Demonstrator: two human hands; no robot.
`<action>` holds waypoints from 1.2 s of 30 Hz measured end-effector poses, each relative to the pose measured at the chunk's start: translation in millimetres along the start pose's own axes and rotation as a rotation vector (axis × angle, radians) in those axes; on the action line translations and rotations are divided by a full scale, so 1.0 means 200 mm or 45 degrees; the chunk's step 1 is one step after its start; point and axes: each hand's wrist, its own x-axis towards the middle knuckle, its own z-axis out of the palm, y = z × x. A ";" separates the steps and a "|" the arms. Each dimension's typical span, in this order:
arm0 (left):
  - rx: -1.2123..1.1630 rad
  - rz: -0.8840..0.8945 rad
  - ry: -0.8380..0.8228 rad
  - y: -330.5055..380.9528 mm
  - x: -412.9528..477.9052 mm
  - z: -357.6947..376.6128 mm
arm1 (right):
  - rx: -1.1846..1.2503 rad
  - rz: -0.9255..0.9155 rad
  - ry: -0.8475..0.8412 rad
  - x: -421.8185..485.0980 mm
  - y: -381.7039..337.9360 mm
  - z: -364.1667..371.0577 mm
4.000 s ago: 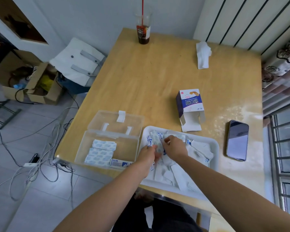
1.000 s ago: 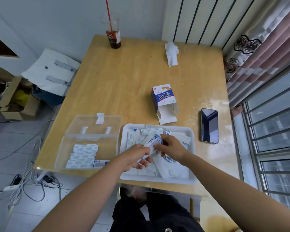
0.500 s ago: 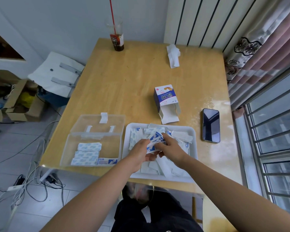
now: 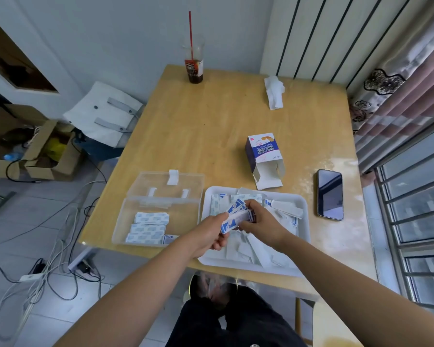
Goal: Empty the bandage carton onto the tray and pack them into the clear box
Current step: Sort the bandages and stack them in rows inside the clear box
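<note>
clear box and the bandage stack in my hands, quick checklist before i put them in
1. Lid of the clear plastic box flipped open: ok.
2. Bare floor in the box beside the packed bandages: ok.
3. Grip of left hand and right hand on the blue-and-white bandage stack: ok.
4. Stack edges aligned: not ok, ends fan out.
5. White plastic tray emptied: not ok, loose bandages lie in it.

Carton (image 4: 263, 156) stands just beyond tray (image 4: 291, 199), phone (image 4: 330, 194) beside it.
</note>
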 end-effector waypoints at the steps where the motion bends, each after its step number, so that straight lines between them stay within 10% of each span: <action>1: -0.015 -0.014 -0.007 0.00 0.00 0.00 | 0.000 -0.027 0.042 0.00 0.00 0.01; 8: 0.044 -0.013 -0.102 0.04 -0.03 -0.07 | -0.273 -0.126 0.174 0.02 -0.05 0.06; 18: 0.286 0.125 -0.120 0.05 -0.03 -0.11 | 0.140 0.168 0.244 0.08 -0.11 0.12; 28: -0.188 0.210 0.159 0.04 -0.03 -0.09 | 0.262 0.132 0.548 0.13 -0.12 0.22; 36: 0.335 0.322 0.158 0.00 -0.06 -0.11 | 0.394 0.291 0.440 0.15 -0.13 0.22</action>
